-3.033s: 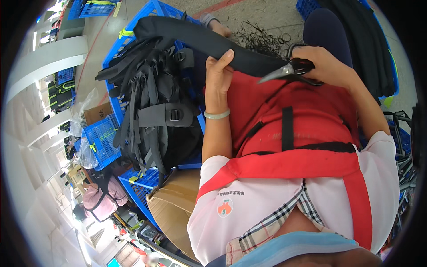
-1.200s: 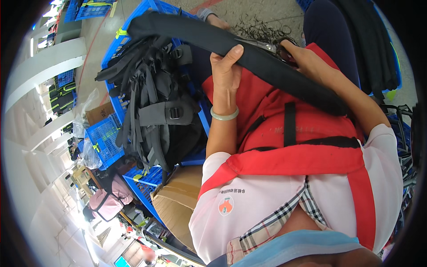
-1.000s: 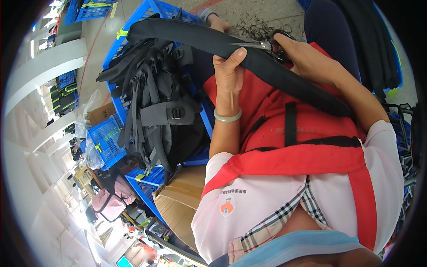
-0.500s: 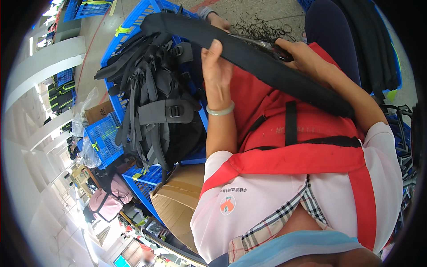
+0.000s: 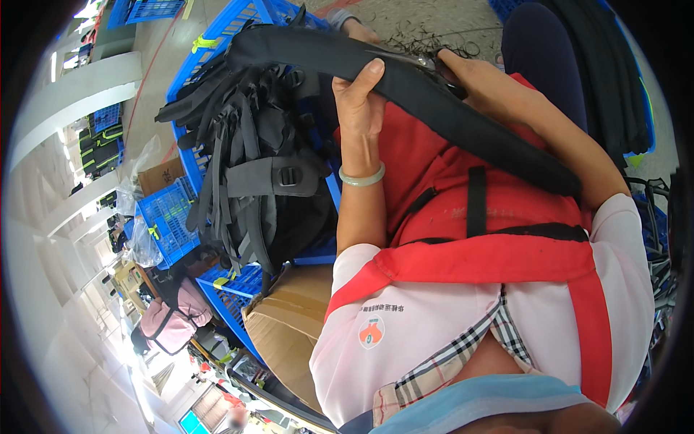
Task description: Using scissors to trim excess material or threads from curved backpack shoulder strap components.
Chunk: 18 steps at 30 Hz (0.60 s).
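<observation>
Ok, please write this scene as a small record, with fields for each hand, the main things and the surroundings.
Left hand: holds the black strip at its near edge
Right hand: holds the scissors by the handles
Scissors: partly hidden, at the strip's far edge; blades open or closed, cannot tell
Black strip: runs from above the blue crate across the red apron
Blue crate: heaped with dark straps
Floor: dark scraps

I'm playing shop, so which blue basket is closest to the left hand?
The big basket heaped with dark straps, left of the left hand; the other baskets are farther.
</observation>
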Motion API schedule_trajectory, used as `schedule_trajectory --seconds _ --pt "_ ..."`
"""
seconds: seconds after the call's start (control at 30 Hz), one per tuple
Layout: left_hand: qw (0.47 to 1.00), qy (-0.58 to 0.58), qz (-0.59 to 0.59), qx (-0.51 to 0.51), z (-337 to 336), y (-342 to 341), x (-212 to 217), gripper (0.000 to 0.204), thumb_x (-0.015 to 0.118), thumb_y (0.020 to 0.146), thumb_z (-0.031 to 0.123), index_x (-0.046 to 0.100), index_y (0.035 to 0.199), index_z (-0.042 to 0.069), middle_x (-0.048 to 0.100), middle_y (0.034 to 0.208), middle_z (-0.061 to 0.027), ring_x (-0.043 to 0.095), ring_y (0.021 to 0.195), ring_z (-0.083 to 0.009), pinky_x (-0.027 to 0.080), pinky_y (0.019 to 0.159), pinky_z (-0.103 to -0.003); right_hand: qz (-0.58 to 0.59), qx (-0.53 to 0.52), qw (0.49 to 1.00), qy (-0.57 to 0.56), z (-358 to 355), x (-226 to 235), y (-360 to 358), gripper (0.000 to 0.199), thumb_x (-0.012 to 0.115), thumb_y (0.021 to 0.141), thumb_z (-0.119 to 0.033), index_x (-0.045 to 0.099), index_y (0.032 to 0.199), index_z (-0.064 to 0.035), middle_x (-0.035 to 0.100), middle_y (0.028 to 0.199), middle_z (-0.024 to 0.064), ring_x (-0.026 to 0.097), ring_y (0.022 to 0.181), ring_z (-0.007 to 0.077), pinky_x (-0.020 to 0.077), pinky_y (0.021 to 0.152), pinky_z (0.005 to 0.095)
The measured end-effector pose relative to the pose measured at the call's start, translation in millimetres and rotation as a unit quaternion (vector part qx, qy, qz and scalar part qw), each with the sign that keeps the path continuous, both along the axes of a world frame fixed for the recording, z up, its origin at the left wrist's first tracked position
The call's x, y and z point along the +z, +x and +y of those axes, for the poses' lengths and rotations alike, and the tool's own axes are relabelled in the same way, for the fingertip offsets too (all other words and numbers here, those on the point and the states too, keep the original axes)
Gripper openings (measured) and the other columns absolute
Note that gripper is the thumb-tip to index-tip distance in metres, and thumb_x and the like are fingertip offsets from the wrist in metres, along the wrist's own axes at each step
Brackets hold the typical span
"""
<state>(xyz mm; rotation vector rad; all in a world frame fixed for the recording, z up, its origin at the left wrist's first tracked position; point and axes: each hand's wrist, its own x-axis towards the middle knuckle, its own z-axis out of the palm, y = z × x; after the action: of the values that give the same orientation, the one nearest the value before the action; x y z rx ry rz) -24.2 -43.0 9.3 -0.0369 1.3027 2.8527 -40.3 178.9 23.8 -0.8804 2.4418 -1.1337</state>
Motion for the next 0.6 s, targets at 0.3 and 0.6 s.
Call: schedule_trajectory --seconds 0.3,0.6 --pt "0.999 0.026 -0.029 0.013 4 3 -9 0.032 0.073 0.075 -0.003 0.064 0.105 0.008 0.063 0.096 -0.0008 0.061 0.092 -0.0151 0.052 0.087 -0.032 -0.031 0.02 0.998 0.046 9 -13 -4 0.05 0.065 0.078 -0.01 0.038 0.119 -0.0002 0.06 0.091 0.0284 0.059 0.088 0.0447 0.0442 0.073 0.0476" --pt "1.0 0.014 -0.013 -0.007 9 4 -10 0.032 0.073 0.076 -0.002 0.063 0.104 0.008 0.062 0.097 -0.0012 0.061 0.09 -0.0153 0.051 0.087 -0.031 -0.083 0.012 0.996 0.036 17 4 3 0.066 0.072 0.074 -0.015 0.036 0.128 -0.001 0.059 0.096 0.0239 0.059 0.091 0.0409 0.0443 0.074 0.0471"
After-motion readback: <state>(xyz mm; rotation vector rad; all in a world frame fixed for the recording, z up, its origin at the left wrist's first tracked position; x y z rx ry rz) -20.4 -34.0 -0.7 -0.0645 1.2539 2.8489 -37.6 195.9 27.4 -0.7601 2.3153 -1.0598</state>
